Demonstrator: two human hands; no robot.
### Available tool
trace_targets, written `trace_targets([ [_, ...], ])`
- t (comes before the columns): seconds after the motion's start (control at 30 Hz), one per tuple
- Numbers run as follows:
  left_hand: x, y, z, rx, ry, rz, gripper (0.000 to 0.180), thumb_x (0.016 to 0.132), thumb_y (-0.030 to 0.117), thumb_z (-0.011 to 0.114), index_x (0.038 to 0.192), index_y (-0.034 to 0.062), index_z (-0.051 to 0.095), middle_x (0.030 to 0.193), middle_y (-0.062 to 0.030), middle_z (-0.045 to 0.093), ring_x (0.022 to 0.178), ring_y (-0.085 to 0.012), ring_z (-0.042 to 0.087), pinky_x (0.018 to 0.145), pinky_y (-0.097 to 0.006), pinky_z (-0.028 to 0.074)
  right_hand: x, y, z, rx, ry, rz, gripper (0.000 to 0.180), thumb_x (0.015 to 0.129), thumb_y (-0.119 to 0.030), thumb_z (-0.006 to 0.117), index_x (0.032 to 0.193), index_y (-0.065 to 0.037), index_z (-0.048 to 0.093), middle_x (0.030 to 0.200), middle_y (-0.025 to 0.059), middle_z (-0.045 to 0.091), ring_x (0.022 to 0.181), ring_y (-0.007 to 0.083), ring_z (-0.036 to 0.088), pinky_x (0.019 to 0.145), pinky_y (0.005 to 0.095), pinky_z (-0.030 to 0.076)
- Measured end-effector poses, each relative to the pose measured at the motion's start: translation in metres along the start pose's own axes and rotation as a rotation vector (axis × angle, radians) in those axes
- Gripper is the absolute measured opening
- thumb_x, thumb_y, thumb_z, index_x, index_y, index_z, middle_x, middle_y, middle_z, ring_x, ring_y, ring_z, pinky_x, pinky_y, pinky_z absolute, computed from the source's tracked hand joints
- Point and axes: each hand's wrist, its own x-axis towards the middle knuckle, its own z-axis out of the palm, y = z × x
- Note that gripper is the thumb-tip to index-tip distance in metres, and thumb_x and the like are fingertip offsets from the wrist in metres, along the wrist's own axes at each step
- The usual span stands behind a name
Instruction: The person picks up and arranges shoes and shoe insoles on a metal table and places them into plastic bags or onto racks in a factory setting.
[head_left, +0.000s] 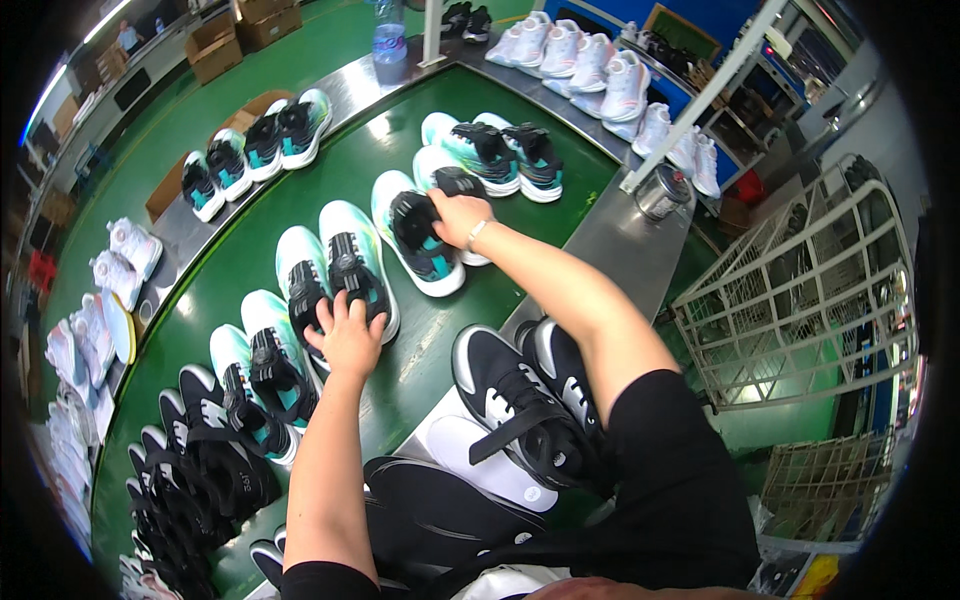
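My left hand (350,338) is spread over the heel ends of a pair of mint-and-black sneakers, its fingers apart at the collars of the left sneaker (298,258) and the right sneaker (347,225). Farther right, my right hand (462,218) has its fingers curled at the collar of a mint sneaker (436,163), partly hiding it. The mate of that one, another mint sneaker (392,195), stands just left of the hand. All these shoes sit upright on the green belt (230,275), toes pointing away from me.
Another mint pair (465,140) stands beyond my right hand, and one more (255,345) left of my left. Black shoes (200,440) line the near left. Close to me are black-and-silver shoes (505,385) and a white insole-shaped piece (470,450). A wire cart (800,300) stands right.
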Motion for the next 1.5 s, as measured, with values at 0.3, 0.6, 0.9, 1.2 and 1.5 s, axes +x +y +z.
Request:
trace_targets([
  [0.3, -0.001, -0.004, -0.005, -0.012, -0.147, -0.045, 0.043, 0.074, 0.042, 0.051, 0.107, 0.014, 0.049, 0.13, -0.0053, 0.032, 0.122, -0.0305, 0.02, 0.088, -0.059, 0.017, -0.076, 0.011, -0.071, 0.014, 0.0, -0.242, 0.03, 0.071, -0.023, 0.057, 0.098, -0.011, 0.054, 0.095, 0.0102, 0.053, 0.088, 0.0269, 0.054, 0.072, 0.0381, 0.045],
  [0.6, -0.033, -0.014, -0.034, -0.11, -0.287, 0.025, 0.064, 0.071, 0.036, 0.056, 0.125, 0.014, 0.03, 0.133, -0.0082, 0.026, 0.124, -0.0258, 0.022, 0.094, -0.057, 0.017, -0.378, 0.087, -0.139, 0.259, 0.236, 0.173, 0.023, 0.077, -0.019, 0.05, 0.094, -0.003, 0.052, 0.093, 0.0124, 0.054, 0.086, 0.0276, 0.052, 0.074, 0.0336, 0.043],
  [0.9, -0.111, 0.017, -0.095, -0.38, -0.494, 0.401, 0.05, 0.077, 0.032, 0.055, 0.114, 0.0001, 0.044, 0.114, -0.0209, 0.047, 0.109, -0.0293, 0.044, 0.091, -0.034, 0.034, -0.687, -0.081, 0.017, 0.888, -0.553, 0.515, 0.028, 0.079, -0.026, 0.052, 0.097, -0.005, 0.056, 0.092, 0.0088, 0.06, 0.084, 0.02, 0.056, 0.074, 0.03, 0.044],
  [1.2, -0.316, 0.078, -0.193, -0.326, -0.75, 0.86, 0.042, 0.079, 0.025, 0.055, 0.113, 0.0029, 0.044, 0.108, -0.0172, 0.051, 0.102, -0.0304, 0.048, 0.086, -0.037, 0.038, -0.777, -0.162, 0.028, 0.695, -0.527, 0.414, 0.022, 0.073, -0.016, 0.05, 0.09, -0.005, 0.057, 0.083, 0.0155, 0.059, 0.077, 0.0298, 0.056, 0.068, 0.0366, 0.044],
  [1.5, -0.429, 0.108, -0.214, -0.271, -0.904, 0.985, 0.043, 0.077, 0.024, 0.057, 0.111, 0.0013, 0.044, 0.102, -0.0191, 0.053, 0.094, -0.0343, 0.051, 0.08, -0.037, 0.04, -0.802, -0.13, 0.033, 0.701, -0.43, 0.567, 0.027, 0.078, -0.026, 0.051, 0.095, -0.006, 0.056, 0.081, 0.0108, 0.06, 0.078, 0.0252, 0.057, 0.07, 0.0342, 0.044],
])
